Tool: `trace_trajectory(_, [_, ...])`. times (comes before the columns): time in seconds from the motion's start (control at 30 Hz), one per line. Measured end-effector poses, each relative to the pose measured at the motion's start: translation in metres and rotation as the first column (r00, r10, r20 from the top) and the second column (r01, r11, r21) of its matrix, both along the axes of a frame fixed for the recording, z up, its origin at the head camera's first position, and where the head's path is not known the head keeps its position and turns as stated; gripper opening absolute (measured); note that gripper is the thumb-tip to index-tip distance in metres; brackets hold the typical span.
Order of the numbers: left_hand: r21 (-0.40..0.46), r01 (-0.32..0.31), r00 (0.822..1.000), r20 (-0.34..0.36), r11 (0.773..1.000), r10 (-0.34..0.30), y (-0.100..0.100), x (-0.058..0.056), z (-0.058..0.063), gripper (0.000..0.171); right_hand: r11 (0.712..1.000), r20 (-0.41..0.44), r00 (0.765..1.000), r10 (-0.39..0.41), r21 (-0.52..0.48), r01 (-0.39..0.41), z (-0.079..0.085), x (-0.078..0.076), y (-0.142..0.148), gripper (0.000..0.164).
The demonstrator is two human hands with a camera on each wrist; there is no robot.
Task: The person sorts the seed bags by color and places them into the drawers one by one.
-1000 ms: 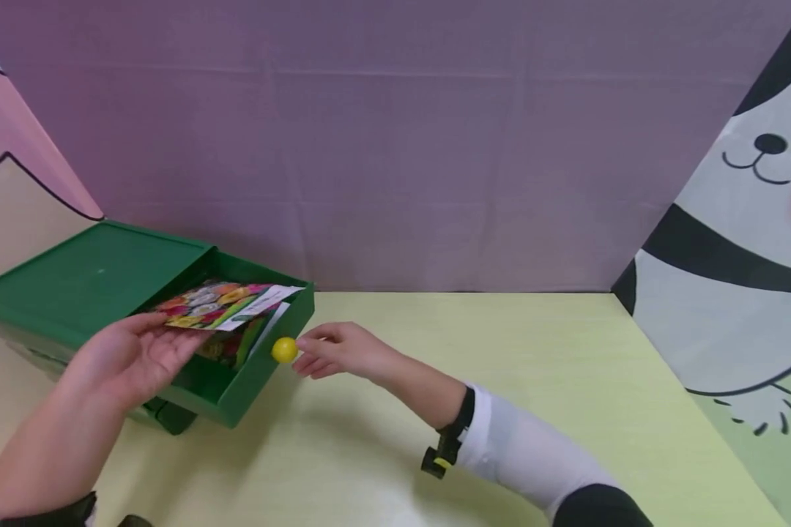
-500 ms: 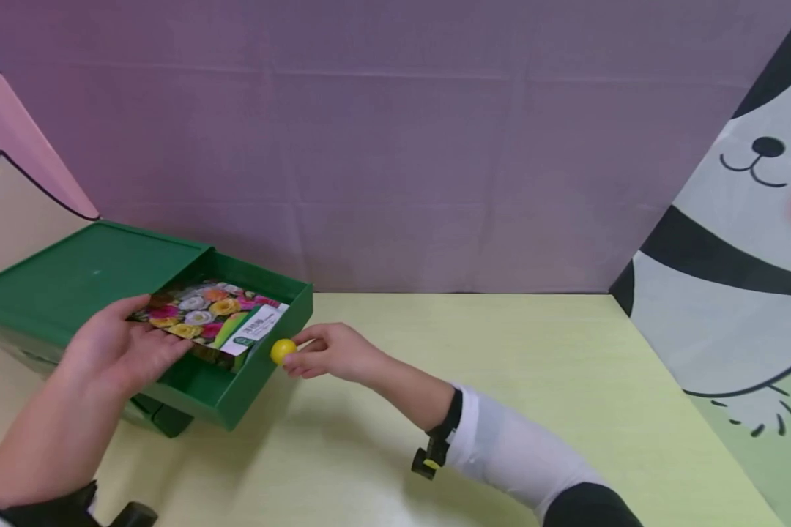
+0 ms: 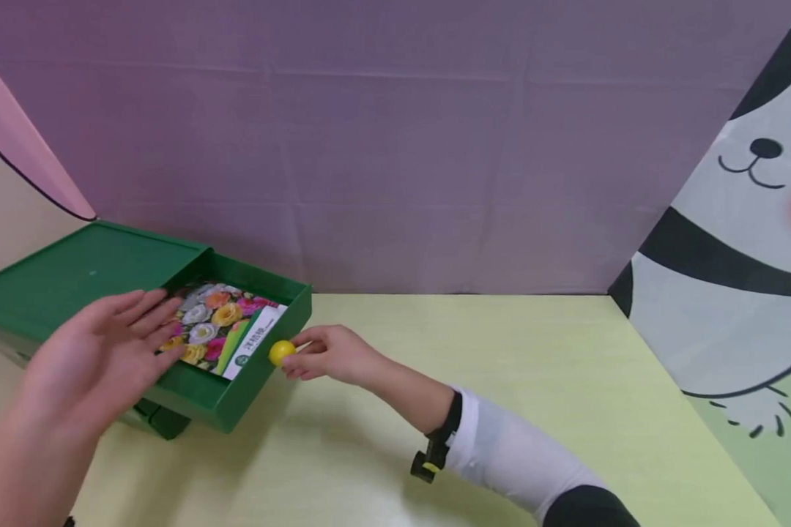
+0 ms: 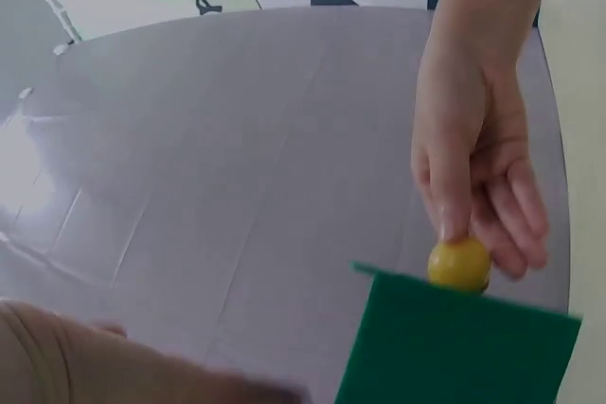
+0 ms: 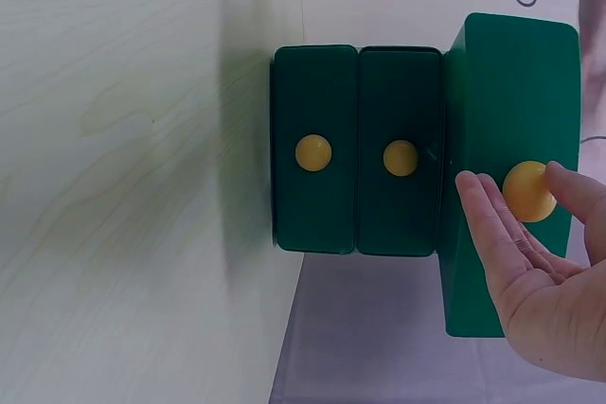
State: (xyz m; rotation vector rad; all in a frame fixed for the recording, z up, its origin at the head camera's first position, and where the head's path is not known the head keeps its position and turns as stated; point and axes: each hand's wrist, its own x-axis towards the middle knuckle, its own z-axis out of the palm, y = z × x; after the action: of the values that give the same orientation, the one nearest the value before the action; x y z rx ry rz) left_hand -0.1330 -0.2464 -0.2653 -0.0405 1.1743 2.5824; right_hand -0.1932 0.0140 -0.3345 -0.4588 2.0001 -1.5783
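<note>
A green drawer cabinet (image 3: 105, 267) stands at the left with its top drawer (image 3: 264, 399) pulled out. Inside the drawer lies a flower-print packet (image 3: 204, 322) with a white label strip. My left hand (image 3: 105, 348) is over the drawer's near left part, palm up, fingers straight, holding nothing; in the left wrist view only a blurred part of it shows. At the drawer front, my right hand (image 3: 336, 355) pinches the yellow knob (image 3: 281, 353) between thumb and fingers. The right wrist view shows the same knob (image 5: 529, 191) between thumb and fingers.
Two lower drawers (image 5: 401, 205) with yellow knobs are shut beneath the top one. The pale table (image 3: 501, 380) extends to the right. A purple cloth wall (image 3: 395, 146) rises behind it, with a panda-print panel (image 3: 732, 278) at the right.
The flower-print packet has gone from my left hand down into the drawer. My left hand has let go and drawn back leftward. My right hand has closed its fingers on the knob.
</note>
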Motion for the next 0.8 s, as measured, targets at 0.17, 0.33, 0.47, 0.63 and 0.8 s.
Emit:
trace_trajectory(0.17, [-0.541, -0.096, 0.943, -0.319, 0.836, -0.099, 0.003, -0.004, 0.011, 0.047, 1.0, -0.005, 1.0, -0.003, 0.01, 0.003, 0.001, 0.002, 0.0, 0.036])
trace_trajectory(0.33, [-0.906, -0.422, 0.895, -0.414, -0.017, -0.168, 0.001, -0.019, 0.029, 0.058, 1.0, -0.014, 1.0, 0.004, 0.019, -0.004, 0.0, 0.003, 0.001, 0.038])
trace_trajectory(0.47, [-0.772, -0.469, 0.881, -0.38, -0.428, -0.282, -0.028, -0.049, 0.024, 0.068, 1.0, -0.016, 1.0, -0.006, 0.009, 0.007, -0.002, 0.002, 0.001, 0.039])
trace_trajectory(0.63, [-0.757, -0.366, 0.926, -0.24, -0.541, -0.29, -0.073, -0.073, 0.008, 0.077, 1.0, -0.022, 1.0, 0.002, 0.023, -0.002, -0.001, 0.001, 0.001, 0.039])
trace_trajectory(0.8, [-0.825, -0.285, 0.941, -0.144, -0.487, -0.307, -0.097, -0.081, -0.004, 0.078, 0.999, -0.039, 0.999, 0.004, 0.036, -0.003, -0.001, 0.002, 0.001, 0.039])
